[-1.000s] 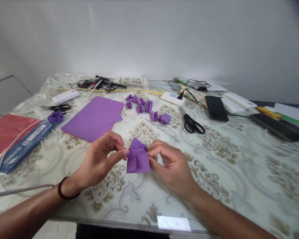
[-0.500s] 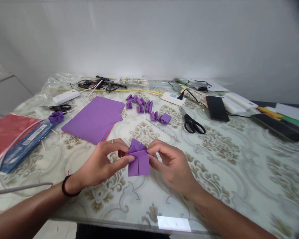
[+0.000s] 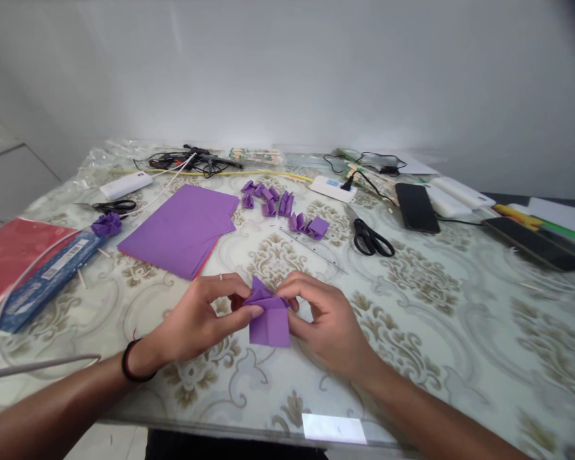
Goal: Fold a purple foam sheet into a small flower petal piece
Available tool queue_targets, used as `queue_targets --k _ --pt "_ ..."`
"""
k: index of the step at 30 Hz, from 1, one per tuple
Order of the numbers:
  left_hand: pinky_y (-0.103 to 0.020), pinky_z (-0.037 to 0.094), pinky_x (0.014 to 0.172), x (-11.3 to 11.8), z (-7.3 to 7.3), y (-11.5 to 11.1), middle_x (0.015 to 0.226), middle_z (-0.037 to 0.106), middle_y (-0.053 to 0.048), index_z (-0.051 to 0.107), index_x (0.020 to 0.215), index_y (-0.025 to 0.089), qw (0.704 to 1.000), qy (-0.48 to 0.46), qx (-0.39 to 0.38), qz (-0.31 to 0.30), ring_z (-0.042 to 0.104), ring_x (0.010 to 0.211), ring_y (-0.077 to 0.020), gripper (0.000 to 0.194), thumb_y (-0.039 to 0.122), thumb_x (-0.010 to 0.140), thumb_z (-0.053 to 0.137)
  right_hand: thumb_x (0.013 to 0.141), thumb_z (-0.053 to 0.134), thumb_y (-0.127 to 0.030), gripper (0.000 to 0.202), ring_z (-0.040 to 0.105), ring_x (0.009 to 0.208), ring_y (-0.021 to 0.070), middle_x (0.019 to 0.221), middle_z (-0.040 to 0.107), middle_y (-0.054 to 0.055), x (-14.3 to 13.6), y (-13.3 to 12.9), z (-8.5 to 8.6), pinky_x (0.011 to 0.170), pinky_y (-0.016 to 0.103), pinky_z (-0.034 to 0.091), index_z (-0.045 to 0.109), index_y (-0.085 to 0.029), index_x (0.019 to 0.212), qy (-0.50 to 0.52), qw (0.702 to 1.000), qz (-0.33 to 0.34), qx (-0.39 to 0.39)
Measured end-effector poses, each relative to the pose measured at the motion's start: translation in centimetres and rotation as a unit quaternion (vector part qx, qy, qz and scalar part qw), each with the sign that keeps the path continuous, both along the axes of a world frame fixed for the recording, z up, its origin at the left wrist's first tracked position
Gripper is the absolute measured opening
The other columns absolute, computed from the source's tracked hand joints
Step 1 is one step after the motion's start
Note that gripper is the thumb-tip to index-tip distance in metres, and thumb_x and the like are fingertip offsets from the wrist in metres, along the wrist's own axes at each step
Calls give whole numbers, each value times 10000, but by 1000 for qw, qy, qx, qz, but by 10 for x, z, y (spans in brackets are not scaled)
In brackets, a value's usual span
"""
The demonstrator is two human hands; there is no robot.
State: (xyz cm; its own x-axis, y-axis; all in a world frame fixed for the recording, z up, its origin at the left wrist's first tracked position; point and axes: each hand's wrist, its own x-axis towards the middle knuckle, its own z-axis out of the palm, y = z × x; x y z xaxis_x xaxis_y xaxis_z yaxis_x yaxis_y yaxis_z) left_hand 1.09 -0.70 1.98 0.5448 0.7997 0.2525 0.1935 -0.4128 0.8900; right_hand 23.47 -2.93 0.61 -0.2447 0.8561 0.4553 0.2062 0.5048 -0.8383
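Observation:
A small folded piece of purple paper (image 3: 269, 322) is held between both hands above the patterned table. My left hand (image 3: 208, 316) pinches its left edge, with the thumb on the front face. My right hand (image 3: 323, 319) grips the upper right edge between thumb and fingers. The paper's top part stands up in pointed folds, while its lower part hangs as a flat square. Several small folded purple pieces (image 3: 269, 199) lie farther back, and a stack of purple sheets (image 3: 182, 227) lies to the left.
Black-handled scissors (image 3: 371, 239) and a clear ruler (image 3: 314, 249) lie beyond my right hand. A black phone (image 3: 416, 207) and white power strip (image 3: 333, 189) are behind. At left are a blue-and-red packet (image 3: 43, 278), crumpled purple paper (image 3: 107, 224) and other scissors (image 3: 115, 206).
The held paper has moved slightly down and its upper folds have tilted into a narrower point. My right hand's fingers have shifted left along its top edge.

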Motion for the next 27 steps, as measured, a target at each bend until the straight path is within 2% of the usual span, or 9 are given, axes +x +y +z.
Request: queue_targets --k 1,4,6,8,10,11,16,22,27 --pt "-249 508 748 0 -2 -1 870 684 6 721 1010 194 1000 0 -15 -3 612 781 -126 63 233 968 748 924 724 -98 136 555 702 141 796 658 -13 0 0 0 657 288 448 730 -216 856 0 1000 1 3" --pt "-287 554 856 -1 -8 -1 1059 679 -11 566 1421 278 998 -43 -42 -4 636 881 -141 538 240 936 797 929 711 -82 150 568 696 137 788 661 -12 -1 -1 -1 641 281 449 746 -215 870 1 1000 9 11" --pt "-300 562 890 -1 -10 -1 1170 658 -32 509 1494 317 998 -59 -27 -7 640 926 -145 644 232 930 807 930 708 -72 154 593 708 139 803 678 -4 -1 -2 -1 640 280 456 753 -212 885 0 1000 16 14" --pt "-301 560 891 -1 -9 1 1219 661 -54 612 1398 293 999 -50 2 -17 646 984 -163 495 226 942 794 922 718 -68 149 599 713 141 806 679 0 -1 -1 -2 647 282 461 745 -208 879 -5 1000 18 16" --pt "-294 557 858 -1 -6 3 1074 699 -47 748 1126 230 999 -24 25 -34 653 974 -175 174 234 955 780 912 730 -70 149 582 701 140 784 656 -6 -1 -1 -3 648 284 457 723 -205 848 -11 1000 16 21" --pt "-289 559 830 -1 -4 4 1001 705 -37 766 1061 216 999 -17 27 -36 656 925 -169 108 241 957 780 909 734 -74 153 571 694 139 770 641 -10 -1 0 -3 646 284 452 711 -204 832 -13 1000 15 22" --pt "-265 539 740 -2 -2 7 888 708 -13 803 979 219 1000 -8 2 -28 651 808 -146 40 237 943 799 923 694 -93 140 570 709 146 783 633 0 1 0 0 671 295 459 692 -200 833 -32 999 21 19" --pt "-257 484 719 -3 -3 6 850 549 7 817 907 229 995 28 98 19 551 788 -132 50 200 938 791 958 615 -221 101 613 830 201 886 658 45 5 -1 7 757 352 491 707 -192 991 -27 997 73 -5" --pt "-267 474 734 0 1 2 845 541 8 749 850 193 994 52 100 10 531 788 -138 102 179 951 742 945 707 -257 154 580 739 178 772 596 7 0 -1 7 700 330 463 668 -205 806 -77 995 49 -48"
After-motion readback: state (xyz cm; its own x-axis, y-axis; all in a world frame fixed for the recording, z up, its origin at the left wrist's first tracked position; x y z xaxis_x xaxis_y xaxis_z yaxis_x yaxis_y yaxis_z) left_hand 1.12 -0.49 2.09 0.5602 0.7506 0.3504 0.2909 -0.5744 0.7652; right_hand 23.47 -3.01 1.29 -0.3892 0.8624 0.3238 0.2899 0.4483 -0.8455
